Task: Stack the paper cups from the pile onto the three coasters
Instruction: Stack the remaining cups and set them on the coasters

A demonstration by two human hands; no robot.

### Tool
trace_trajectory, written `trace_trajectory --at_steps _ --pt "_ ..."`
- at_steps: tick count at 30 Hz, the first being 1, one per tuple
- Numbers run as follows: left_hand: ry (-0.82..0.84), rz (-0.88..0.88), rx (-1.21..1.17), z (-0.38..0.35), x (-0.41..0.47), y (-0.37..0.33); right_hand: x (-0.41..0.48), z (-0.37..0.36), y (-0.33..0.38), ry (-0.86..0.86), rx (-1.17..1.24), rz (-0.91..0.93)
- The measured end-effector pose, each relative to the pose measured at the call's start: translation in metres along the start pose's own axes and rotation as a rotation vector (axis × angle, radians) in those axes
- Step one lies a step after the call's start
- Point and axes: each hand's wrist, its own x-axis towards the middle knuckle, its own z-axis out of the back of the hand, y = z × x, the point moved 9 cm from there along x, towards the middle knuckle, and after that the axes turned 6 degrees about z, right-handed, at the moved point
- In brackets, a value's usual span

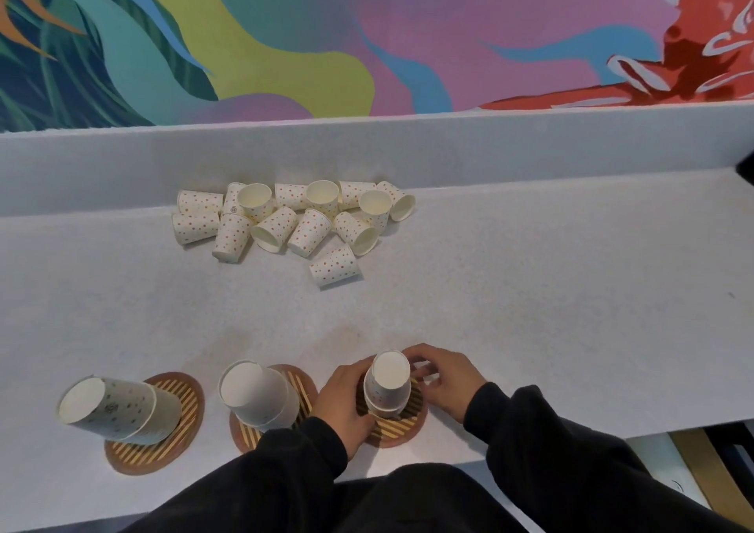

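Note:
Three round striped coasters lie along the near edge of the counter. The left coaster [179,430] and the middle coaster [304,385] each carry a short stack of upside-down paper cups. On the right coaster [404,424] stands the right cup stack [386,381], also upside-down. My left hand [347,398] grips its left side, and my right hand [442,377] holds its right side with curled fingers. A pile of dotted paper cups [293,222] lies on its sides at the back of the counter.
The white counter [530,287] ends in a raised back ledge below a colourful mural wall. Its near edge drops off at the lower right, where a wooden frame shows below. A dark object sits at the far right edge.

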Motion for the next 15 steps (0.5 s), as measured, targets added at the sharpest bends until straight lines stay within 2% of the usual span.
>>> trace_trajectory --at_steps 2,4,8,11,15 --pt "-0.077 -0.042 -0.064 0.024 -0.017 -0.02 0.011 0.019 0.002 -0.017 -0.093 0.0" --pt "-0.136 -0.166 -0.138 0.06 -0.043 -0.056 0.027 0.04 0.01 -0.016 -0.171 0.016" --pt "-0.181 -0.364 -0.197 0.151 -0.079 -0.129 0.079 0.065 0.052 0.037 -0.332 0.157" --pt "-0.213 -0.348 -0.16 0.207 -0.063 -0.145 0.125 0.064 0.094 0.045 -0.473 0.282" --pt "-0.24 -0.242 -0.03 0.255 -0.002 -0.139 0.189 0.037 0.135 0.075 -0.591 0.346"
